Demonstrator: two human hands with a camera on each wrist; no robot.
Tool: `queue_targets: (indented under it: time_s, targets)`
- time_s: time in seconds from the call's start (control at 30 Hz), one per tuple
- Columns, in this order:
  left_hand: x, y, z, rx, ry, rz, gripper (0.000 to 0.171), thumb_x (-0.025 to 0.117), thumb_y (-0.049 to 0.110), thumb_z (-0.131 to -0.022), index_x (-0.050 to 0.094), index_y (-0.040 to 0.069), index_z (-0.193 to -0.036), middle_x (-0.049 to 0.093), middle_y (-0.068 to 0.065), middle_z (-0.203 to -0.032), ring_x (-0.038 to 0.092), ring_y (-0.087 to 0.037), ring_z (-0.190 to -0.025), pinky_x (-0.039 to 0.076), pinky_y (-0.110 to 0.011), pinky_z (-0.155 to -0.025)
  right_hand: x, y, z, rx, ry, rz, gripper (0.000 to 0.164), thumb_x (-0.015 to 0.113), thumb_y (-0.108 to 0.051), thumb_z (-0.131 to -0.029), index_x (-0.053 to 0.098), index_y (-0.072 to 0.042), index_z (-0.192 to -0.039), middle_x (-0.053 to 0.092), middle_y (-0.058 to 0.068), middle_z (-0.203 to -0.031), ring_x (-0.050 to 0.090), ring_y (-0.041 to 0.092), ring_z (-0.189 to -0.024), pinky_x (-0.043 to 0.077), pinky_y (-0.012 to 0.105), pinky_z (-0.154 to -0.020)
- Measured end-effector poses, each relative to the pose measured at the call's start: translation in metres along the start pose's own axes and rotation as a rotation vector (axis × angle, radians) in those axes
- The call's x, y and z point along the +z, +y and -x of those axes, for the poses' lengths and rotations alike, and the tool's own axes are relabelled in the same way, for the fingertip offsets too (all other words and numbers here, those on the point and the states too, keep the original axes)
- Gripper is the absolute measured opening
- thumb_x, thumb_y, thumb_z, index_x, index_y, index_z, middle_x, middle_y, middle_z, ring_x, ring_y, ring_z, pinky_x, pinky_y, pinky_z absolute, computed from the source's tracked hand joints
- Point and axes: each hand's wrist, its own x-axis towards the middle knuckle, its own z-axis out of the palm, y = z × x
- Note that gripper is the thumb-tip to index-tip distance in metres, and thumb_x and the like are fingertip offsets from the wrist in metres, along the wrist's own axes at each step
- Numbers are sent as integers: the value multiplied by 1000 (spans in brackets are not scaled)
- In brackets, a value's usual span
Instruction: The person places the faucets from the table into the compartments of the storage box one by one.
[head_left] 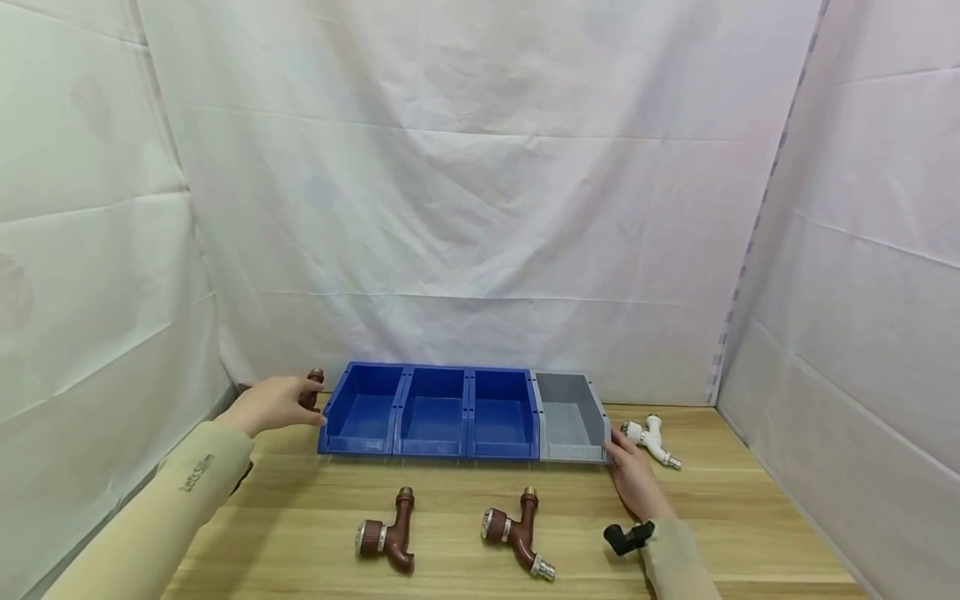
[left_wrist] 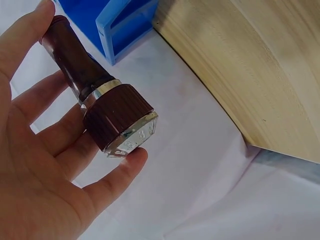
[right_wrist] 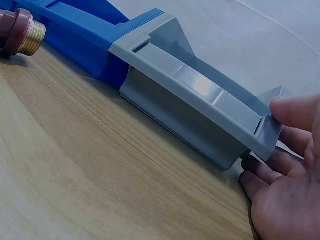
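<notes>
My left hand [head_left: 276, 404] holds a dark brown tap [left_wrist: 112, 107] with a ribbed knob and a silver cap, beside the left end of the bin row. In the left wrist view the thumb is at the tap's narrow end and the fingers lie behind and under it. Three blue bins [head_left: 432, 450] stand side by side, joined to a grey bin [head_left: 573, 452] on their right. At the grey bin's front right corner, my right hand [head_left: 636, 479] grips the edge, thumb on top and fingers beneath, as the right wrist view shows.
Two brown taps lie on the wooden table in front of the bins: a left one [head_left: 400, 533] and a right one [head_left: 522, 533] with a silver nozzle. A white tap [head_left: 654, 437] lies right of the grey bin. White cloth [head_left: 480, 208] encloses the table.
</notes>
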Motion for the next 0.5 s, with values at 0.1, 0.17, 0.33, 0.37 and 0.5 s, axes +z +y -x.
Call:
queue_targets:
  time_s: [0.1, 0.17, 0.33, 0.37, 0.5]
  targets:
    - [0, 1, -2, -1, -8, -8, 69, 78, 40, -78, 60, -3, -129, 67, -19, -108, 62, -42, -99, 49, -54, -76, 0, -1, 0, 1, 1, -6, 57, 34, -6, -106, 6, 0, -154, 0, 14, -161, 5, 22, -146, 11, 38, -116]
    - [-1, 2, -2, 4, -9, -15, 69, 79, 41, -78, 60, -3, -128, 67, -18, -108, 61, -42, -100, 49, -54, -77, -1, -1, 0, 0, 2, -5, 57, 34, -6, -105, 5, 1, -154, 0, 14, -161, 4, 22, -146, 10, 38, -116]
    - [-2, 5, -3, 10, -10, -20, 69, 79, 42, -78, 61, -2, -127, 67, -19, -111, 60, -44, -103, 48, -56, -81, -1, 0, 0, -5, -5, -6, 57, 34, -5, -105, 4, 1, -154, -1, 15, -161, 3, 23, -146, 9, 38, -116]
    - [-1, 5, -3, 10, -10, -16, 69, 79, 43, -77, 61, -2, -127, 66, -20, -112, 60, -44, -104, 48, -56, -82, 0, 0, 0, -5, -5, -7, 57, 34, -5, -105, 5, 1, -154, 0, 14, -161, 3, 23, -146, 9, 37, -116]
    - [0, 4, -6, 8, -14, -9, 71, 78, 44, -77, 61, -2, -128, 66, -20, -114, 59, -44, -106, 48, -56, -83, 0, 1, -1, -14, -7, -3, 57, 34, -5, -105, 6, 2, -154, 1, 15, -161, 4, 24, -146, 9, 38, -116]
